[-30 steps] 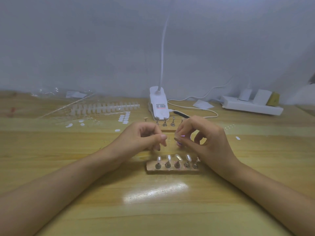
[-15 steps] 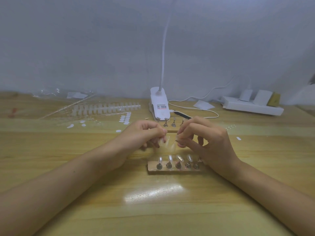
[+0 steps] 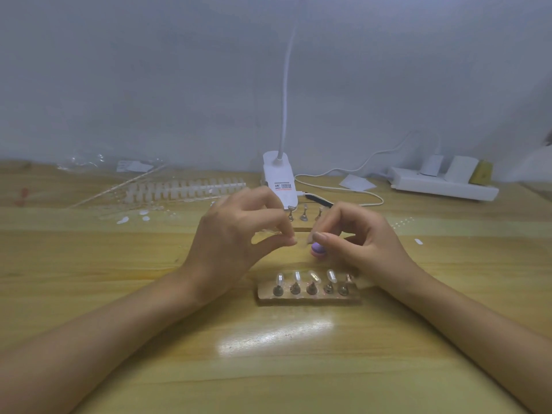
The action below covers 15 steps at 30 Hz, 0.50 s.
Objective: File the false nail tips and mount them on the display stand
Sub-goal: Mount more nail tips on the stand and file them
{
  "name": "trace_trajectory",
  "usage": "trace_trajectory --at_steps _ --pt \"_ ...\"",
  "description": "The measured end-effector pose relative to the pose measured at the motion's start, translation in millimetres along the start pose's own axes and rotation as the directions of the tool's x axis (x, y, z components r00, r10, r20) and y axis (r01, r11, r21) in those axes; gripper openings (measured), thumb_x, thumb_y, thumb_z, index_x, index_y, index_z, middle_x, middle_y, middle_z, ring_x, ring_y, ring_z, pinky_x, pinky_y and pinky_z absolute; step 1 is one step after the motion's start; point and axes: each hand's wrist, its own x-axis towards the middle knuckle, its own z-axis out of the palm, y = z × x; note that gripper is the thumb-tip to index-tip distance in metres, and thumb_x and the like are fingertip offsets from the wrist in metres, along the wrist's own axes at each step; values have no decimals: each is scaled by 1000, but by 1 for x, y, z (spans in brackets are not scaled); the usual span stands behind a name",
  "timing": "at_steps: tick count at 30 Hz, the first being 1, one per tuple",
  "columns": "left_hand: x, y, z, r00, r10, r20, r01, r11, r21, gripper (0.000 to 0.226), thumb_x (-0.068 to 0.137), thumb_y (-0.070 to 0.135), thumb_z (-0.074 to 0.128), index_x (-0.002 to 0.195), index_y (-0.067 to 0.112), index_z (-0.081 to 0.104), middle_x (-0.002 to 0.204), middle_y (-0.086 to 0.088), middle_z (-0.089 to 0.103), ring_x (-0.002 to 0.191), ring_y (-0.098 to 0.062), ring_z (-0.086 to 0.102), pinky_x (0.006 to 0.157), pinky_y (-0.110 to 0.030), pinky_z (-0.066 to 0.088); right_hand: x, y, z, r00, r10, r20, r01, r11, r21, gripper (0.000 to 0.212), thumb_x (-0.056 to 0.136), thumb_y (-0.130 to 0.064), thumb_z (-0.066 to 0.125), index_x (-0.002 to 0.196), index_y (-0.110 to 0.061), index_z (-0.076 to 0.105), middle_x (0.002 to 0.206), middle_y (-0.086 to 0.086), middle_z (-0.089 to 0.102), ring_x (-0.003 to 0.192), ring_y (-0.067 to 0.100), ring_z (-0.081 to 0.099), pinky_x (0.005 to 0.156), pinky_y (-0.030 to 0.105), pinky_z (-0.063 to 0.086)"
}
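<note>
Filing step, prob. last tip: L hand (image 3: 236,234) fingers pinch narrow on nail tip (image 3: 302,242) (faint, blurred), R hand (image 3: 367,240) fingers grip purple tool (image 3: 317,250) just beside; display stand (image 3: 307,298) on surface near side of fingers, 4 mounted tips (image 3: 313,276), end peg (image 3: 346,283) looks bare, so next: seat tip there.

The filing block (image 3: 317,250) is purple over pink, the worktop (image 3: 268,369) pale yellow wood grain, the twelve o'clock lamp (image 3: 279,180) white.
</note>
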Motion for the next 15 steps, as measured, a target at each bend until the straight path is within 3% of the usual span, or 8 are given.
trace_trajectory --at_steps 4,7,11,15 --pt "0 0 1 995 89 -46 -85 991 100 18 82 37 72 73 21 73 84 8 61 74 -24 58 67 -49 46 3 0 -1 998 45 39 -47 998 49 15 85 -18 70 80 -7 62 88 14 69 79 38 65 73 55 51" --pt "0 0 0 991 120 -66 -111 986 123 20 82 38 68 72 22 74 84 7 62 72 -22 56 67 -46 44 5 0 -1 995 65 74 -70 995 66 12 85 -18 68 81 -9 62 91 17 69 75 26 63 72 39 49" --pt "1 0 1 978 184 -94 -167 972 167 20 82 37 70 70 21 73 83 6 64 70 -24 56 65 -42 41 6 2 -1 987 90 131 -104 989 101 10 86 -16 67 81 -10 62 89 8 68 74 18 61 61 20 46" --pt "1 1 3 984 155 -86 -144 982 120 18 82 35 72 73 20 73 85 7 64 75 -24 57 67 -44 44 5 2 -2 984 99 147 -119 984 131 12 85 -24 70 80 -17 62 86 13 63 74 22 57 50 21 40"
